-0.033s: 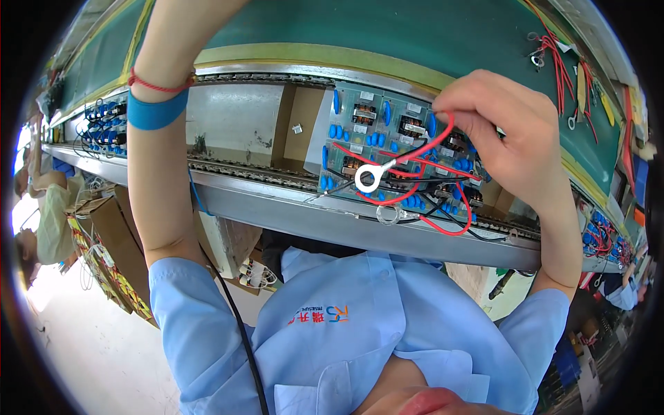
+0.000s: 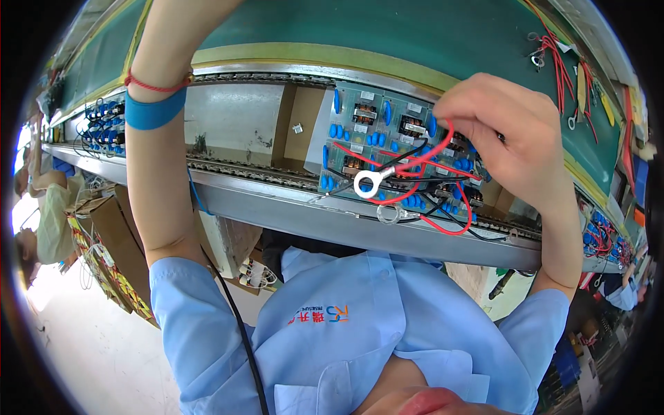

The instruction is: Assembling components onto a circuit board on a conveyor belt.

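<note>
My right hand [image 2: 512, 138] is closed in a pinch on a red wire [image 2: 444, 144]. At the wire's other end a metal ring terminal [image 2: 377, 177] hangs over a panel of circuit boards [image 2: 351, 123] bearing blue parts and dark wound coils. Several red and black wires cross the panel. A second ring terminal [image 2: 408, 216], on a looped red wire, lies over the near metal rail. My left forearm [image 2: 159, 187], with a blue wrist band [image 2: 155, 111] and a red cord, reaches up past the top edge; the left hand is out of view.
The panel sits between chain-lined metal rails [image 2: 277, 206], beside a cardboard piece [image 2: 301, 124]. Beyond is a green work surface [image 2: 332, 24], with red wires [image 2: 553, 59] at right. More boards stand at far left [image 2: 104, 128]. Cardboard boxes [image 2: 114, 228] and another person [image 2: 55, 221] are left.
My right hand has shifted slightly down, still pinching the red wire. The hanging ring terminal has moved a little lower. My left forearm has shifted slightly left.
</note>
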`<action>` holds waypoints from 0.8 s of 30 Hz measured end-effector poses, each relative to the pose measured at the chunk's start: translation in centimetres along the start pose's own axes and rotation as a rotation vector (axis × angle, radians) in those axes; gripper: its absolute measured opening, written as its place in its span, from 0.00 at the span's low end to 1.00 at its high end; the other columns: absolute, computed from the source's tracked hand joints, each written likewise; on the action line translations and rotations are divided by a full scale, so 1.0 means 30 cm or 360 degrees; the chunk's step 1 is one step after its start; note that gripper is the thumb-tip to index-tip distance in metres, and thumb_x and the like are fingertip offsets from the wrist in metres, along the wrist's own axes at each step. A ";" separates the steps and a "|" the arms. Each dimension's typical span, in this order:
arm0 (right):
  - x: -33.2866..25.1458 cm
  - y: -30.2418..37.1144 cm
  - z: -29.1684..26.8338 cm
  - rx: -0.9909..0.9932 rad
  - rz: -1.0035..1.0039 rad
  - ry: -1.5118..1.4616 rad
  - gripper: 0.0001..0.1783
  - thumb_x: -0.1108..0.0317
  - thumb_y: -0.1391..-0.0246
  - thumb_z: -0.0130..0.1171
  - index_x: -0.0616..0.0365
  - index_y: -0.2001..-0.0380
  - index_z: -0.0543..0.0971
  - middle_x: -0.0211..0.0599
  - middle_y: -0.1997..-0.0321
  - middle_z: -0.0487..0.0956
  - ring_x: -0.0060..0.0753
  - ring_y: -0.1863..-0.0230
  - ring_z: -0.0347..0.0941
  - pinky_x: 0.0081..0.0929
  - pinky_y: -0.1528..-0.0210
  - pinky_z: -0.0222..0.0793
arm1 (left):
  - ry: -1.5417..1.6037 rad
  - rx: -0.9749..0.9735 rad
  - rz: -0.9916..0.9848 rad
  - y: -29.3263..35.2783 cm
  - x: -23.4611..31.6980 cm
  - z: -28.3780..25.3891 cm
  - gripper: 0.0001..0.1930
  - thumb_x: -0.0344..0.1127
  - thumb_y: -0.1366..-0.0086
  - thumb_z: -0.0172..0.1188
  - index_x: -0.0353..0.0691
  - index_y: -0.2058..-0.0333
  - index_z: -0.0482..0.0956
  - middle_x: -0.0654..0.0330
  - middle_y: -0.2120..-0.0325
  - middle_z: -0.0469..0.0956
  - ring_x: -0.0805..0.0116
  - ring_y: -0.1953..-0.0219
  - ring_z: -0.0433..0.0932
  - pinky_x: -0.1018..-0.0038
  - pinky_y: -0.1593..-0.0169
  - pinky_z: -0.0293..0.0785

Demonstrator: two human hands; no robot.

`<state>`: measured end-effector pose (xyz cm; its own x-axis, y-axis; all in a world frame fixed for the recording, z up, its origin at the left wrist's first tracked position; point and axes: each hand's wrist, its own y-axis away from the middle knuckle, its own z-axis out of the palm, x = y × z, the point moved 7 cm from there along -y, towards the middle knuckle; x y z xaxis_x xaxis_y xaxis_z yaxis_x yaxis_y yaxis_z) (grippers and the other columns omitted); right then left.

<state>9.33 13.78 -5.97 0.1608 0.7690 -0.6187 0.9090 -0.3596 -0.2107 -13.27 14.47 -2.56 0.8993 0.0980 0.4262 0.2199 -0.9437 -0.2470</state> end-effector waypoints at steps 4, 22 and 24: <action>0.004 0.010 -0.021 -0.0141 -0.0102 -0.0066 0.11 0.85 0.54 0.58 0.64 0.66 0.80 0.37 0.66 0.81 0.25 0.66 0.77 0.19 0.67 0.70 | 0.0162 0.0019 -0.0160 0.006 -0.055 -0.019 0.09 0.24 0.42 0.57 0.28 0.62 0.78 0.60 0.81 0.75 0.74 0.80 0.74 0.77 0.75 0.69; 0.523 0.321 -0.394 0.0289 0.1171 0.1056 0.09 0.63 0.37 0.49 0.56 0.60 0.73 0.40 0.68 0.75 0.33 0.69 0.71 0.27 0.62 0.67 | 0.1053 -0.0140 0.0056 0.006 -0.069 -0.081 0.10 0.34 0.36 0.59 0.33 0.61 0.80 0.62 0.72 0.80 0.77 0.73 0.78 0.84 0.68 0.74; 0.501 0.319 -0.418 0.0363 0.1159 0.0980 0.09 0.63 0.37 0.49 0.56 0.60 0.72 0.40 0.68 0.75 0.35 0.69 0.71 0.28 0.62 0.67 | 0.1355 -0.0119 0.0036 -0.016 -0.126 -0.097 0.09 0.34 0.36 0.60 0.34 0.61 0.80 0.65 0.74 0.77 0.80 0.74 0.73 0.85 0.67 0.69</action>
<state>25.28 28.53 -7.78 0.8842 0.4366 -0.1659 0.4222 -0.8991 -0.1156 -17.87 13.64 -1.51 0.3061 -0.1636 0.9378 0.1530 -0.9639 -0.2181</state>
